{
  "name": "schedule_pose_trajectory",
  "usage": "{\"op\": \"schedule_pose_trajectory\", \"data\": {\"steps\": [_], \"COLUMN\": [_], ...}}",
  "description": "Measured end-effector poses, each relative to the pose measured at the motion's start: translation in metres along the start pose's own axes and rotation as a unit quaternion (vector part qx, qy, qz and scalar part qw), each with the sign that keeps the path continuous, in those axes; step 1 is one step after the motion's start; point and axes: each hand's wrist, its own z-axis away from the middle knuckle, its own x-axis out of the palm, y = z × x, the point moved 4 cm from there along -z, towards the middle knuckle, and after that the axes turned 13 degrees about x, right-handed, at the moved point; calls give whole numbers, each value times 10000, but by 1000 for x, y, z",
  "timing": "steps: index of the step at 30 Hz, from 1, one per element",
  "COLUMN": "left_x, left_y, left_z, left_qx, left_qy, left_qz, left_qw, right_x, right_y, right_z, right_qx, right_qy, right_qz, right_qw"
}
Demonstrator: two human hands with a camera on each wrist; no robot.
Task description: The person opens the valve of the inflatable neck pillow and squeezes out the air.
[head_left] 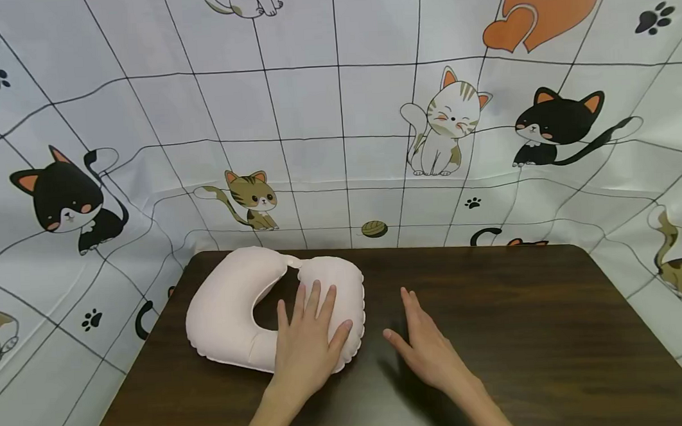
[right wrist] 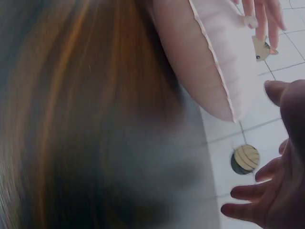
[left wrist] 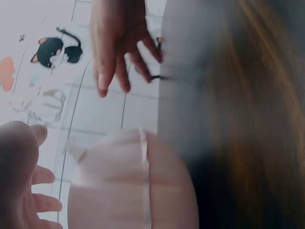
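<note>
A pale pink U-shaped neck pillow (head_left: pixel 221 309), puffed up with a crimped seam round its edge, lies on the left part of the table. Over its right arm lies my left hand (head_left: pixel 306 347), palm down with the fingers spread. A small pale valve (right wrist: pixel 250 21) sticks out of the pillow in the right wrist view. My right hand (head_left: pixel 432 356) hovers to the right of the pillow, apart from it, fingers extended and thumb held away. Nothing is in that hand, and its shadow falls on the tabletop below.
The dark brown wooden table (head_left: pixel 514 320) has rounded back corners. A white sheet (head_left: pixel 312 111) with a grid and printed cats, hearts and paw marks hangs behind it and along both sides, close to the table's back edge.
</note>
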Motion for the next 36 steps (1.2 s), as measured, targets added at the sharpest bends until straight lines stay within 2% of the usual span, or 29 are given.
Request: {"op": "schedule_pose_trajectory", "data": {"steps": [5,8,9,12,15,17,19,21,23,25,29,33,36], "left_x": [-11,-19,-22,-27,-30,-34,-38,-42,-42,-39,-31,-24,-20], "left_y": [-22,-41,-47,-69,-91,-108,-124,-140,-155,-170,-195,-208,-209], "left_z": [1,1,2,3,6,9,13,18,23,27,38,47,51], "left_qx": [-364,-639,-737,-1018,-1269,-1418,-1569,-1748,-1983,-2279,-2934,-3331,-3459], "left_qy": [160,260,283,281,234,265,279,294,315,388,602,665,543], "left_qz": [370,573,635,778,820,769,720,696,781,1013,1572,1962,2209], "left_qw": [9985,9960,9949,9914,9882,9866,9846,9817,9765,9676,9411,9198,9103], "right_x": [19,27,30,40,50,57,63,67,68,68,69,72,73], "right_y": [-4,-10,-12,-19,-23,-25,-28,-31,-33,-36,-39,-41,-40], "right_z": [-10,-13,-14,-18,-22,-23,-24,-24,-23,-22,-22,-22,-23], "right_qx": [87,143,171,332,567,701,826,889,937,957,965,944,902], "right_qy": [-545,-786,-914,-1337,-1782,-1995,-2126,-2156,-2065,-1966,-1870,-1829,-1811], "right_qz": [-1280,-1905,-2206,-3135,-4079,-4491,-4799,-4978,-5044,-5071,-5043,-5006,-4926], "right_qw": [9902,9784,9709,9395,8937,8681,8472,8354,8331,8337,8375,8408,8464]}}
